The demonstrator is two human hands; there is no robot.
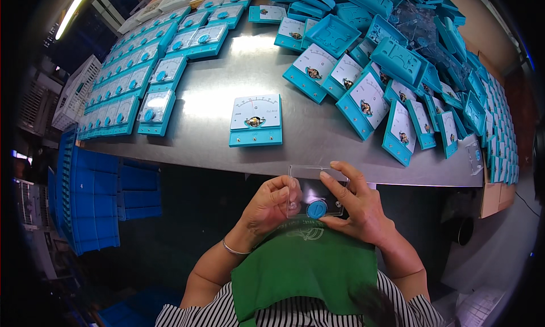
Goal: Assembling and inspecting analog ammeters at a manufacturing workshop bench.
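Clear cover (307, 189): held up before the green apron (306, 264), by the front edge of the worktop (210, 148); a round blue knob (316, 209) is set in its lower part.
Left hand (273, 203): the cover's left edge is pinched.
Right hand (362, 206): the cover's right side is grasped, the thumb near the knob.
Nearest meter (255, 121): laid face up, its mechanism exposed.
Worktop left: covered meters (115, 112) are ranged in rows.
Worktop right: open-faced meters (363, 105) are scattered beside heaped turquoise housings (397, 61).

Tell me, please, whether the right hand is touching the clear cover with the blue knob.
Touching. The head view shows the right hand holding the clear cover, its thumb at the lower edge beside the blue knob.
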